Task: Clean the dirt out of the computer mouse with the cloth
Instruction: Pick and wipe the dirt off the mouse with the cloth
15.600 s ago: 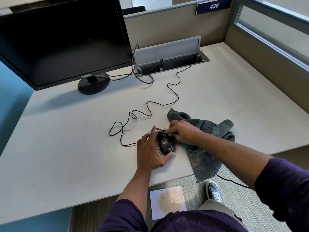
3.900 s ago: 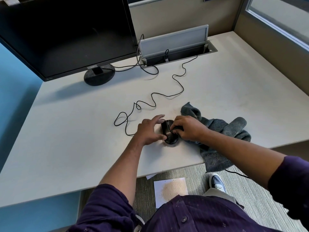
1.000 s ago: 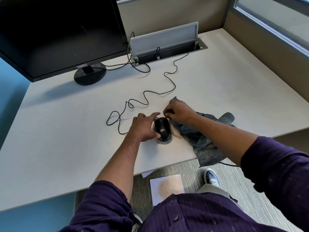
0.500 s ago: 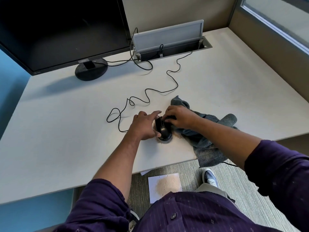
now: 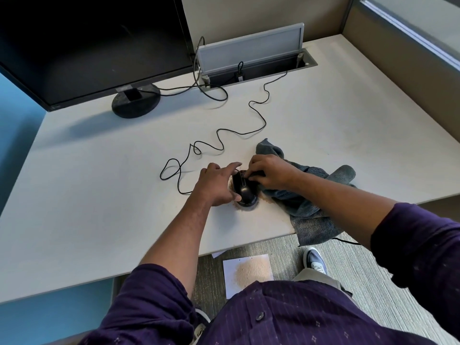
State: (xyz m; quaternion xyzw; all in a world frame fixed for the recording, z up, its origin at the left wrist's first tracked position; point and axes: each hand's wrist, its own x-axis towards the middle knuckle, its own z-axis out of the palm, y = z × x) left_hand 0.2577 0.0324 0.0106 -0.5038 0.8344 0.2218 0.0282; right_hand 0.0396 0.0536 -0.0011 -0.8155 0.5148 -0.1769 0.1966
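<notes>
The small black corded computer mouse (image 5: 243,190) sits on the white tabletop (image 5: 104,195), steadied by the left hand (image 5: 216,185) while the right hand (image 5: 270,174) pinches the grey microfibre cloth (image 5: 308,205) against its front; tan dirt (image 5: 265,200) ringing it suggests cleaning is unfinished.

Pale worktop (image 5: 99,195) fills mid frame; beige partition wall (image 5: 249,13) at top; window (image 5: 423,26) upper right; blue panel (image 5: 15,115) at left; grey ribbed carpet (image 5: 373,295) lower right; dark monitor (image 5: 87,41) upper left.
</notes>
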